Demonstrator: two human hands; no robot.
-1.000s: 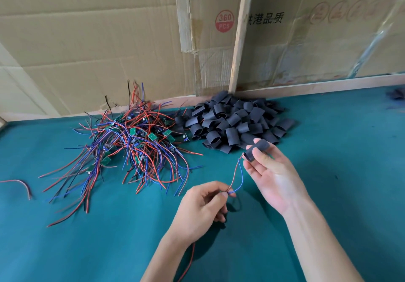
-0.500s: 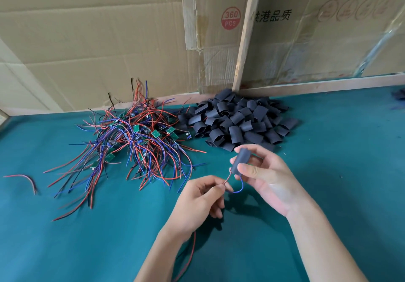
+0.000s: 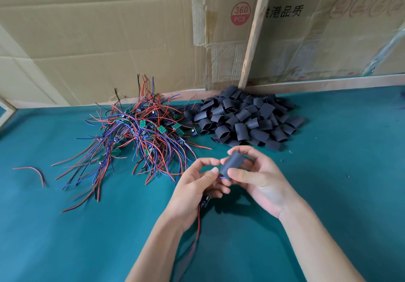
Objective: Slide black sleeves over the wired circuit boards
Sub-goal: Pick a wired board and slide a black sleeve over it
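Now black sleeve pinched in right hand, long axis tilted up-right; left hand curled round wires

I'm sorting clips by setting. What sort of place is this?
Probably a small hand-assembly workbench, perhaps a home workshop: a heap of wired circuit boards and a pile of black sleeves lie on a green-covered table, with flattened cardboard boxes as backdrop.

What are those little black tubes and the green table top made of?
The black sleeves look like thin matte plastic or rubber tubing: dull, creased flat, holding folds. The table top seems covered in teal felt-like cloth: no shine, soft-looking surface. Neither is certain by sight.
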